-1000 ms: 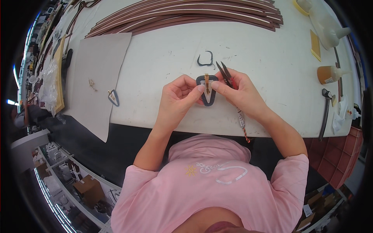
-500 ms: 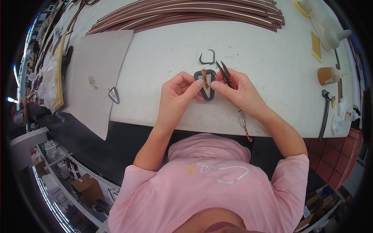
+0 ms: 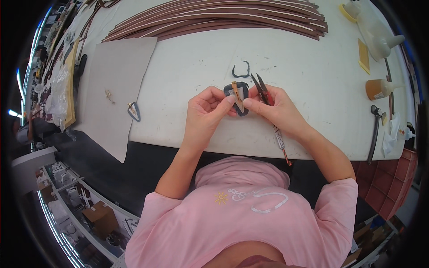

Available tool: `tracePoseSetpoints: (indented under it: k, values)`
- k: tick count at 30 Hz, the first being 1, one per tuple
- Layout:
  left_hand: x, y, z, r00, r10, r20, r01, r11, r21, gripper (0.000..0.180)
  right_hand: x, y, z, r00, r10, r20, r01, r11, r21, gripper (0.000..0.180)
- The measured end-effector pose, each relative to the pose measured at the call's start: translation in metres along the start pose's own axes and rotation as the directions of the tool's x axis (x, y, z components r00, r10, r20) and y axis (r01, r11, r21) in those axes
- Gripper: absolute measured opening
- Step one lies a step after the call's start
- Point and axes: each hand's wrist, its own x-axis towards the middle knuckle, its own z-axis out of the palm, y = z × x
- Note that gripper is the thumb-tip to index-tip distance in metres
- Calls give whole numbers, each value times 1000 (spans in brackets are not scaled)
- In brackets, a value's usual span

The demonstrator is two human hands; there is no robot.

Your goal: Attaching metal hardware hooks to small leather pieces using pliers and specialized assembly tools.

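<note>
Over the white table, a dark ribbed piece shaped like a rounded triangle (image 3: 229, 90) is pinched between my hands. A gold metal clasp-like part (image 3: 234, 87) and a paler triangle lie on its face. My left hand (image 3: 205, 109) grips the left side, thumb on the front. My right hand (image 3: 279, 107) presses its thumb near the right edge and also keeps a pair of snips (image 3: 258, 85) between its fingers, dark blades upward, red at the grips. Just beyond lies a curved dark offcut strip (image 3: 241, 76). Fingertips behind the piece are partly hidden.
On a grey sheet (image 3: 118, 67) at the left lie a small triangular piece (image 3: 134, 111) and some gold bits (image 3: 108, 95). Brown strips (image 3: 214, 20) cross the far side. Rightward stand an amber bottle (image 3: 375, 89), a white bottle (image 3: 377, 42) and a dark-handled tool (image 3: 374, 134).
The view has shifted slightly, and table items appear a little lower and to the right. Both hands keep the same hold on the piece, and the snips stay in my right hand.
</note>
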Motion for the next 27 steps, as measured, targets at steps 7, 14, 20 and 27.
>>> tracePoseSetpoints:
  k: [7,14,20,27]
  values:
    - [-2,1,8,1000,0,4,0,1000,-20,6,-1,1,-1,998,-52,-36,53,998,26,22]
    - [-2,-5,0,1000,-5,31,5,1000,-18,7,-2,6,1,997,-77,-14,77,997,-17,18]
    - [-2,-1,1,997,-61,53,59,998,35,9,0,7,-4,990,-135,-32,134,990,-33,17]
    - [-3,0,2,997,-68,44,67,998,18,13,-2,2,-2,998,-56,-37,59,995,83,16]
